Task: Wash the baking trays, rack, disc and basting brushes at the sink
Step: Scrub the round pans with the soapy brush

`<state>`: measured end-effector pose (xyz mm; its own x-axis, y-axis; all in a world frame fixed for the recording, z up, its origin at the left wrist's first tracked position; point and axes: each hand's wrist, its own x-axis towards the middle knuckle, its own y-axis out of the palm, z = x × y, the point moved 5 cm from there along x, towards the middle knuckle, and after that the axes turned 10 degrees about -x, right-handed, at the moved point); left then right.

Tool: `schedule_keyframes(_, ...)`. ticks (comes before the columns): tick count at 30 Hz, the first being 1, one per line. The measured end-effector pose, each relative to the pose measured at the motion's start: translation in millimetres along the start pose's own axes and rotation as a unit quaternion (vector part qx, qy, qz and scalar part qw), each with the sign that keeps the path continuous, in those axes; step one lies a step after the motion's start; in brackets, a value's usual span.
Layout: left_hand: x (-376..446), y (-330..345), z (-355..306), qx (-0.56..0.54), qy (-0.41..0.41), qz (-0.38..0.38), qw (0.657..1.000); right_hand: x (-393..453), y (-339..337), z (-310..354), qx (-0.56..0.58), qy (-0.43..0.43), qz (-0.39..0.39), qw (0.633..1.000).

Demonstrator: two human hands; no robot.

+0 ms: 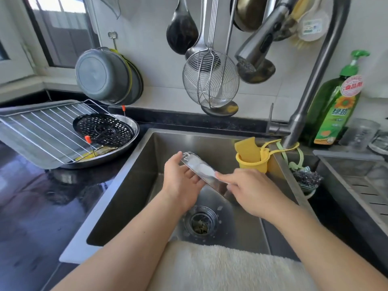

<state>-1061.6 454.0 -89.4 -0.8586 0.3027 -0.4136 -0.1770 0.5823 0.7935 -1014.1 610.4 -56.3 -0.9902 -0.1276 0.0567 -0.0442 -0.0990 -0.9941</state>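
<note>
Over the sink (134, 175) I hold a small shiny metal baking tray (201, 170), tilted and streaked with white suds. My left hand (181, 183) grips its far left end, thumb on the top corner and fingers underneath. My right hand (249, 192) lies on the near right end with straight fingers pressed on the surface. On the counter at left a wire rack (42, 131) rests on a flat grey baking tray (25, 111). A black perforated disc (104, 130) sits in a round metal pan (129, 141) with orange-tipped basting brushes (88, 140).
The faucet head (258, 45) hangs above the sink, and no water stream is visible. A yellow sponge holder (252, 160) hangs on the right wall, with a green dish soap bottle (333, 110) behind. The drain strainer (201, 222) holds scraps. A pale towel (210, 267) covers the front edge. Utensils hang on the wall.
</note>
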Motion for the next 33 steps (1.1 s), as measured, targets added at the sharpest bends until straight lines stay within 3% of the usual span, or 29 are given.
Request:
schedule_keyframes(3,-0.8,1.0,13.4,0.076,-0.055,0.016,0.995,4.2,6.4,11.6,-0.002,-0.022,-0.014,1.000)
schedule_keyframes(8,6.2,-5.3,-7.9,-0.033,0.026,-0.007,0.999,-2.3,1.8,-25.2,0.042,0.046,0.004,0.998)
schedule_keyframes(13,-0.6,0.2,10.6,0.059,-0.038,-0.001,0.998,-1.9,7.8,9.6,0.045,-0.020,-0.011,0.999)
schedule_keyframes(17,2.0,-4.0,-11.4,-0.025,0.046,-0.011,0.999,-0.2,6.1,-21.7,0.061,0.034,0.008,0.998)
schedule_keyframes(21,-1.6,-0.1,6.6,0.088,-0.025,0.003,0.996,-5.7,5.2,4.5,0.057,0.002,-0.015,0.998)
schedule_keyframes(24,0.0,2.2,6.1,0.117,-0.013,0.013,0.993,7.5,-0.5,-12.1,0.062,0.055,-0.049,0.995)
schedule_keyframes(28,2.1,-1.8,0.3,0.105,0.000,-0.004,0.994,-5.9,5.2,-5.7,0.062,-0.003,0.011,0.998)
schedule_keyframes(33,2.3,-1.3,0.5,0.045,0.007,-0.001,0.999,2.6,0.6,-11.8,0.046,0.026,-0.034,0.998)
